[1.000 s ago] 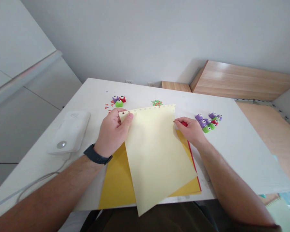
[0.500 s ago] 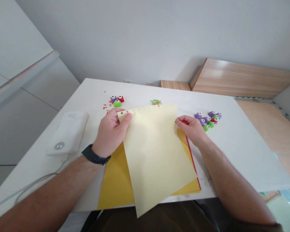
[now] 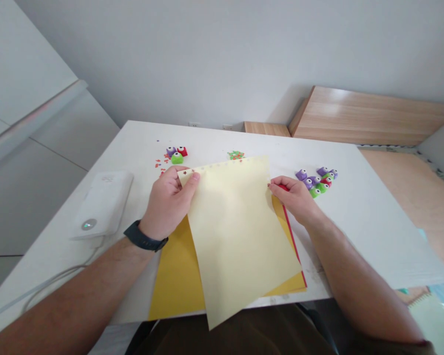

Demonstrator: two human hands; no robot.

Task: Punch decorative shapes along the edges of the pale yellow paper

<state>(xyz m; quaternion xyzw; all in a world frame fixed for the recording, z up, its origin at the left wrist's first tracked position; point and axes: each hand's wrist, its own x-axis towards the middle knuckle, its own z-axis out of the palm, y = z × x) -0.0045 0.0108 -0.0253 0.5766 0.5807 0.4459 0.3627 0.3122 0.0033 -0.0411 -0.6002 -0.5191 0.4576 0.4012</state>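
Pale yellow paper sheet [image 3: 233, 236] across the middle of the frame, its long axis running from upper centre to lower centre with a slight tilt, and its lowest corner hanging past the near edge of the bench [image 3: 370, 236]. Along its top edge, a row of small punched marks, with a dark red star shape [image 3: 186, 173] near the upper left corner. Left hand [image 3: 166, 204] closer to that star, pinching the corner between thumb and fingers. Right hand [image 3: 294, 199] at the upper right edge, fingers curled around the paper's edge and a bit of red; whether that hand grips the sheet or only touches it, impossible to tell. Beneath, a golden yellow sheet [image 3: 173, 276] and a red sheet [image 3: 295, 241], the red showing only as a thin strip on the right. Farther out, craft punches in purple, green and red: 1 cluster [image 3: 175, 154] at upper centre left, another [image 3: 315, 180] right of the right hand. Paper confetti [image 3: 236, 155] near the top edge. White power bank [image 3: 101, 204] at left, its cable trailing off toward the lower left.
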